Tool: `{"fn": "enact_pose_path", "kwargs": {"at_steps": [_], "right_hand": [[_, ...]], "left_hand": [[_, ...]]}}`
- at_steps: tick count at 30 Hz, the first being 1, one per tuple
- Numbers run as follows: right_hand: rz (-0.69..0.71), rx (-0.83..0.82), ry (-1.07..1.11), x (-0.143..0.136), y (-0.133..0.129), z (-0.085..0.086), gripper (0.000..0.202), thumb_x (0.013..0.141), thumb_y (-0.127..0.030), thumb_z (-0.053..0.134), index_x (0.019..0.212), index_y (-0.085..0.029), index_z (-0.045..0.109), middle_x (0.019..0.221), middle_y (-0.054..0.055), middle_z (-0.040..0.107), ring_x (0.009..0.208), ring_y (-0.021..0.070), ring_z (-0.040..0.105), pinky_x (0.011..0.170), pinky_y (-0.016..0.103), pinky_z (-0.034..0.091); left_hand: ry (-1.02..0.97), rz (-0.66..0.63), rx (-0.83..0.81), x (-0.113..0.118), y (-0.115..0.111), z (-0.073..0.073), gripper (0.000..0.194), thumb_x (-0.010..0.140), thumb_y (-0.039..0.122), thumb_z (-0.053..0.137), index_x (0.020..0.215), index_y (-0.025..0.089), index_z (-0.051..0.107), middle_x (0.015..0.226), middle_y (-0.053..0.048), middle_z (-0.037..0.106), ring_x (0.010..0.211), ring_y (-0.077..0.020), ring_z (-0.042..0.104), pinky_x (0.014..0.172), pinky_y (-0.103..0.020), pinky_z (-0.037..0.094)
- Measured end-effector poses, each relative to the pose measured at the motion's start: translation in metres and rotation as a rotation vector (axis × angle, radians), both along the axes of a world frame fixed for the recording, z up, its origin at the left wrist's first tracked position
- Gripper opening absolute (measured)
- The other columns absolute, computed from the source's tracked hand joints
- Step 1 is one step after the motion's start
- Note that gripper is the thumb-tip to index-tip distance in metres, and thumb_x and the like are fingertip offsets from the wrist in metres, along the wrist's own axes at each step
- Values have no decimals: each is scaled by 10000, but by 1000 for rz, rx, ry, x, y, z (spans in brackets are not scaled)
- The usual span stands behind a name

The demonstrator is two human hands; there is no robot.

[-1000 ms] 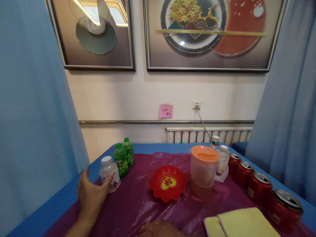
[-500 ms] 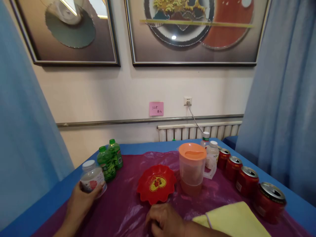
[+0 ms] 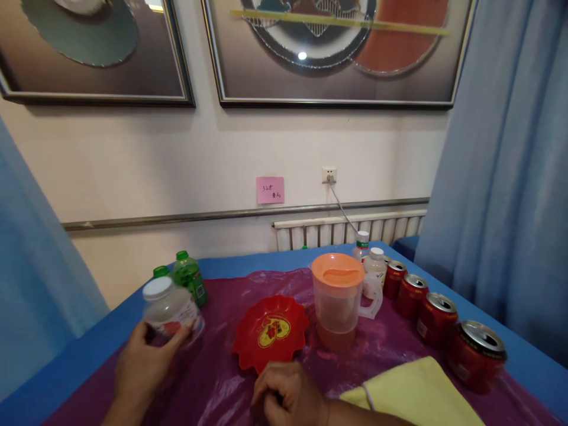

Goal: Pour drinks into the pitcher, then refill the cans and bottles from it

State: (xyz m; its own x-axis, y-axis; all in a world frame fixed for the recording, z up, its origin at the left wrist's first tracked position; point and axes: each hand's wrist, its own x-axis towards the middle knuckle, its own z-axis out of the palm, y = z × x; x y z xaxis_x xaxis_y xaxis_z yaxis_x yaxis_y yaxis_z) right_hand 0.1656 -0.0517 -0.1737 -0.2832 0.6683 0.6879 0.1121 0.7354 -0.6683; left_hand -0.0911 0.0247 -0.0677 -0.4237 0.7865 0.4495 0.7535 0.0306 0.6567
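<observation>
My left hand (image 3: pixel 148 361) is wrapped round a clear bottle (image 3: pixel 171 310) with a white cap and a printed label, held upright at the left. Just behind it, a green bottle (image 3: pixel 189 278) stands in view, while a second green bottle (image 3: pixel 160 271) shows only its cap. My right hand (image 3: pixel 288 393) is closed in a loose fist with nothing visible in it. It is at the near edge of a red scalloped plate (image 3: pixel 248 337), whose middle bears a yellow print. Whether the fist touches the plate I cannot tell.
A lidded pitcher (image 3: pixel 336 307) with an orange top and some liquid stands right of the plate. Behind it are two white-capped bottles (image 3: pixel 376 269). Several red cans (image 3: pixel 437 319) line the right side. A folded yellow cloth (image 3: pixel 417 393) lies near my right forearm.
My left hand has moved the clear bottle rightward against the green bottles, so it now hides most of the nearer one. The camera view has shifted slightly. My right hand stays by the plate.
</observation>
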Motion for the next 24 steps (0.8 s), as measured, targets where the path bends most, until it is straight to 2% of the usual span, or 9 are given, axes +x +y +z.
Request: {"fn": "enact_pose_path", "kwargs": {"at_steps": [1,4,7,9,12,14,18,21,24], "right_hand": [[-36,-8,56,2,-1,5,228,682,-84,472,729,-221,649,720,18,704,662,151,669,639,223,504],[-111,6,174,8,-3,16,227,686,-69,454,693,-226,617,673,-3,658,627,140,638,619,223,482],[-158,27,235,12,-3,22,216,723,-68,466,720,-227,612,668,-11,638,614,136,620,601,219,468],[-236,-7,283,13,-4,23,195,798,-97,481,818,-230,623,717,-6,635,639,141,613,613,230,472],[-358,-99,376,13,-6,25,161,901,-200,528,1037,-239,605,864,18,637,722,158,609,669,261,494],[-375,-147,434,15,-5,26,254,913,-285,596,1162,-251,562,941,26,628,763,166,609,698,274,510],[-410,-202,524,22,-1,28,471,873,-409,711,1267,-257,503,1016,38,623,839,182,614,757,297,526],[-434,-231,543,28,2,33,465,884,-439,705,1262,-242,521,998,39,629,842,182,612,757,298,525],[-473,-234,504,34,5,39,374,894,-433,691,1187,-219,599,958,37,631,805,175,607,718,282,521]], "left_hand": [[-35,-18,25,19,-1,4,622,556,627,672,1001,199,593,973,-109,730,839,-334,693,682,-399,543],[20,-179,109,72,-2,9,672,611,613,679,1140,206,603,1165,-117,698,997,-344,677,840,-440,545],[145,-316,289,101,-2,-3,602,723,543,635,1225,215,580,1230,-121,674,1120,-338,640,950,-449,512],[270,-384,402,103,-1,-18,552,785,485,622,1266,224,555,1223,-120,682,1132,-329,637,987,-455,484],[497,-504,506,93,2,-40,533,812,391,624,1308,224,524,1220,-131,688,1130,-329,637,1029,-479,426],[604,-576,517,86,3,-48,553,805,342,623,1333,224,506,1232,-130,685,1137,-326,630,1052,-488,393],[663,-616,521,83,2,-51,564,811,277,596,1365,227,501,1272,-132,656,1180,-318,600,1092,-499,350],[690,-634,549,87,0,-47,563,822,226,576,1380,242,505,1289,-132,644,1218,-320,570,1114,-515,328],[705,-629,565,90,-2,-44,553,836,191,563,1382,260,506,1284,-127,651,1242,-323,552,1128,-539,304]]}}
